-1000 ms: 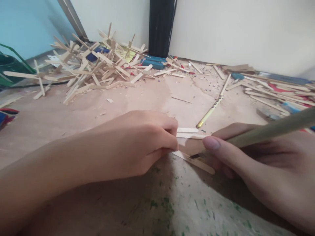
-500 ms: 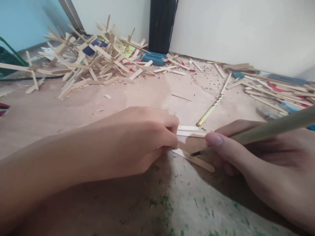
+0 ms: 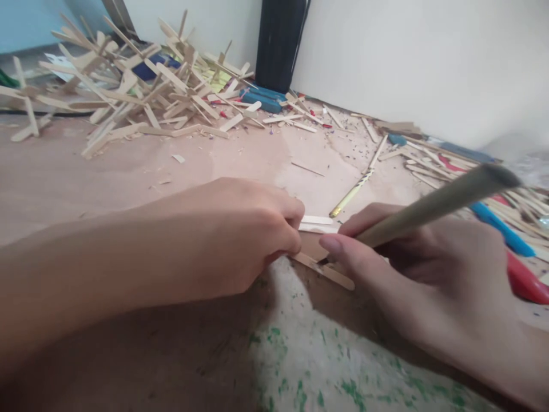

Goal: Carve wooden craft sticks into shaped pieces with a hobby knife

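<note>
My left hand (image 3: 253, 240) is closed, its fingertips pinching and pressing a wooden craft stick (image 3: 338, 277) against the worktop. The stick's rounded end sticks out to the right. My right hand (image 3: 420, 263) grips a thick wooden-handled tool (image 3: 446, 197) like a pen. Its small dark tip rests on or just above that stick; its exact shape is too small to make out. Behind the fingers, more pale craft sticks (image 3: 317, 220) lie flat, partly covered by my left hand.
A tangled heap of joined craft sticks (image 3: 141, 91) stands at the back left. A yellow patterned pencil (image 3: 352, 191) lies beyond my hands. Loose sticks, a blue-handled item (image 3: 504, 229) and a red object (image 3: 527, 280) are at the right. A dark post (image 3: 281, 46) rises behind.
The view has turned slightly right. The tool's tip has shifted along the stick toward my left fingers, and its handle stands more upright. My left hand keeps its hold.
</note>
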A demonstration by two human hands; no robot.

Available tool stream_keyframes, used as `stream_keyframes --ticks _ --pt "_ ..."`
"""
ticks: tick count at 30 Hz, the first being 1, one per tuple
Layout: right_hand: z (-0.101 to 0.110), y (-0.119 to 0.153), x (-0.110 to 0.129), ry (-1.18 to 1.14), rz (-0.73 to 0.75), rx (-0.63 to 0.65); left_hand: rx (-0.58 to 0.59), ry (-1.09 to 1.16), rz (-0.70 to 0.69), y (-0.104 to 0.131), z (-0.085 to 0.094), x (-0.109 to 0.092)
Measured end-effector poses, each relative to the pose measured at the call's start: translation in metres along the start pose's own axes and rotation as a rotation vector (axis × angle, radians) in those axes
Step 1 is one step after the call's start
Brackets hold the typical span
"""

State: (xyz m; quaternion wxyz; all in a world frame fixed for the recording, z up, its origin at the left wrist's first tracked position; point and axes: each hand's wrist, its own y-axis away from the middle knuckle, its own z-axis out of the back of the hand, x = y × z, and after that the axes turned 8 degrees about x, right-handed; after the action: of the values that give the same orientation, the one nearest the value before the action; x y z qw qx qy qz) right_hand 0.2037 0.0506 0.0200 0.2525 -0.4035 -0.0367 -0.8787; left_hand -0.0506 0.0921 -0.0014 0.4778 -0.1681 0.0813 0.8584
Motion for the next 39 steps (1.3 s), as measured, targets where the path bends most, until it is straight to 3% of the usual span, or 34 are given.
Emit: stream_keyframes --ticks 7,14,20,25,29,33,35,39 --pt "0.000 -0.001 0.001 -0.047 0.005 0.065 0.029 -0.041 -0.052 -0.004 0.002 0.000" --pt "0.001 -0.006 0.002 -0.109 -0.158 0.068 0.045 -0.032 -0.032 -0.006 0.007 -0.005" --pt "0.019 -0.016 0.011 -0.022 -0.045 0.160 0.052 -0.043 -0.063 -0.004 0.008 -0.006" --pt "0.030 -0.024 0.025 -0.070 0.074 -0.069 0.173 -0.022 0.044 -0.008 0.018 -0.015" --pt "0.022 -0.037 0.032 -0.238 0.144 -0.093 0.188 -0.032 0.048 -0.009 0.022 -0.019" --pt "0.004 -0.048 0.038 -0.614 -0.004 0.111 0.182 -0.021 0.065 -0.009 0.021 -0.020" --pt "-0.003 -0.049 0.039 -0.736 -0.054 0.155 0.170 -0.014 0.056 -0.009 0.020 -0.019" --pt "-0.011 -0.046 0.035 -0.854 -0.050 0.014 0.130 -0.007 0.052 -0.009 0.017 -0.015"
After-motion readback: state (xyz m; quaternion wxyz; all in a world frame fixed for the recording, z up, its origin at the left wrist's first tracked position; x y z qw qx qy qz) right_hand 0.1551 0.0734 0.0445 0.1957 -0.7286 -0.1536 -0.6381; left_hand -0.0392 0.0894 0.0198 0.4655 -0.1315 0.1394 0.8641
